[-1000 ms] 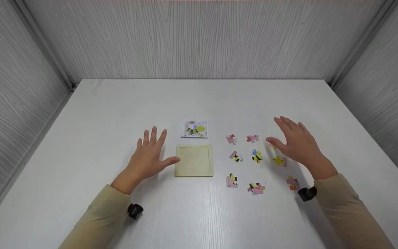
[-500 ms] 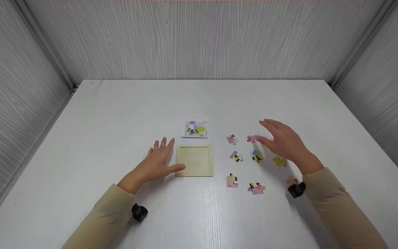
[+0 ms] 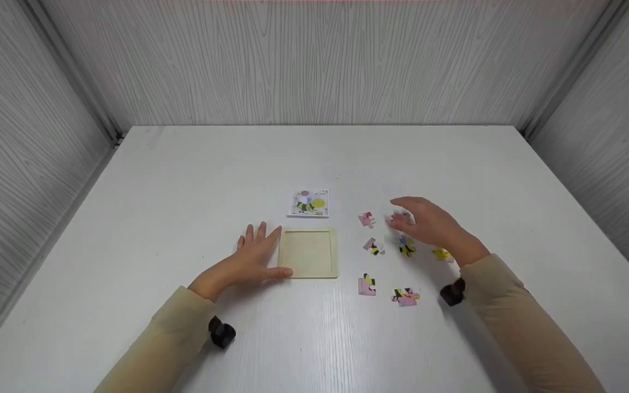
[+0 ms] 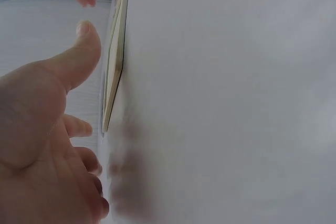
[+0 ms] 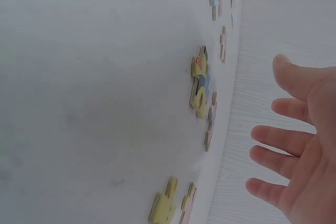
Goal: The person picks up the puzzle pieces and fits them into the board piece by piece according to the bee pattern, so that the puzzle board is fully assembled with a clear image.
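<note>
In the head view my left hand (image 3: 251, 261) spreads along the left side of a shallow wooden puzzle tray (image 3: 308, 254); its thumb overlaps the near left corner and the index fingertip lies at the far left corner. My right hand (image 3: 432, 222) is over the jigsaw pieces with thumb and fingers apart, holding nothing. Its thumb partly covers a pink piece (image 3: 400, 216). Just in front of that lies a blue, black and yellow piece (image 3: 406, 247). A yellow piece (image 3: 443, 255) peeks out beside the wrist. The right wrist view has several pieces (image 5: 199, 90) below the hand.
More loose pieces lie right of the tray: a pink one (image 3: 367, 219), a bee-striped one (image 3: 373, 246) and two near ones (image 3: 367, 285). Behind the tray rests a square bee picture (image 3: 309, 203). A panelled wall (image 3: 314, 65) bounds the white table's far side.
My right hand has moved left and nearer over the pieces, now covering the upper right ones. My left hand has shifted right and nearer, up to the tray's left edge.
</note>
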The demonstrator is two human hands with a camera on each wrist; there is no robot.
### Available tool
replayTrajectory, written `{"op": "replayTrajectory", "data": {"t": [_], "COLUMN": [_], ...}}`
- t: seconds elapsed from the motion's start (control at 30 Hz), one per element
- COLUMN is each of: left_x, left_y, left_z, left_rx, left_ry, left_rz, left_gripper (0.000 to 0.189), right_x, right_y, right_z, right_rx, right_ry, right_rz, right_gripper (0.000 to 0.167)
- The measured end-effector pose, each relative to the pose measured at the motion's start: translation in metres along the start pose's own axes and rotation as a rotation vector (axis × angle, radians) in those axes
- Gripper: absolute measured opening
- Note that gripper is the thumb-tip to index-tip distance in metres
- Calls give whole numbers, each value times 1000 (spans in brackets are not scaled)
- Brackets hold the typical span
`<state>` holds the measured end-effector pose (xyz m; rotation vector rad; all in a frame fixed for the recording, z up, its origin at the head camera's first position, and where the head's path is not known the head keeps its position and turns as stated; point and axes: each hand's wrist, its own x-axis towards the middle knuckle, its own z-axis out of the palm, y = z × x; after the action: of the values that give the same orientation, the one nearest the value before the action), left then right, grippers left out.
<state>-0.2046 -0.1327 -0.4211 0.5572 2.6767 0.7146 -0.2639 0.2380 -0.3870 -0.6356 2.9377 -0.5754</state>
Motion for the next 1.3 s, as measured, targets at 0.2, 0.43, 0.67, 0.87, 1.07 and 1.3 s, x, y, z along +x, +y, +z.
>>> {"op": "replayTrajectory", "data": {"t": [0.2, 0.43, 0.67, 0.87, 1.07, 1.3], "left_x": [1, 0, -1, -1, -2, -3], "left_y": [0, -2, -7, -9, -9, -9], "left_z": [0, -1, 0, 0, 0, 1], "left_rx": [7, 27, -16, 0, -9, 2], "left_ry": [-35, -68, -80, -89, -86, -88], "left_rz": [-21, -18, 14, 22, 32, 22], "left_gripper": [97, 94, 92, 92, 92, 93], "right_x": [14, 26, 35, 44, 48, 50], "right_y": [-2, -4, -7, -10, -12, -13], "right_z": [4, 9, 16, 22, 27, 28], "right_rx": [61, 70, 39, -17, -56, -34], "right_ry": [-61, -77, -86, -124, -128, -119], "right_rz": [26, 10, -72, -55, -88, -130], "right_gripper": [52, 50, 47, 45, 38, 26]}}
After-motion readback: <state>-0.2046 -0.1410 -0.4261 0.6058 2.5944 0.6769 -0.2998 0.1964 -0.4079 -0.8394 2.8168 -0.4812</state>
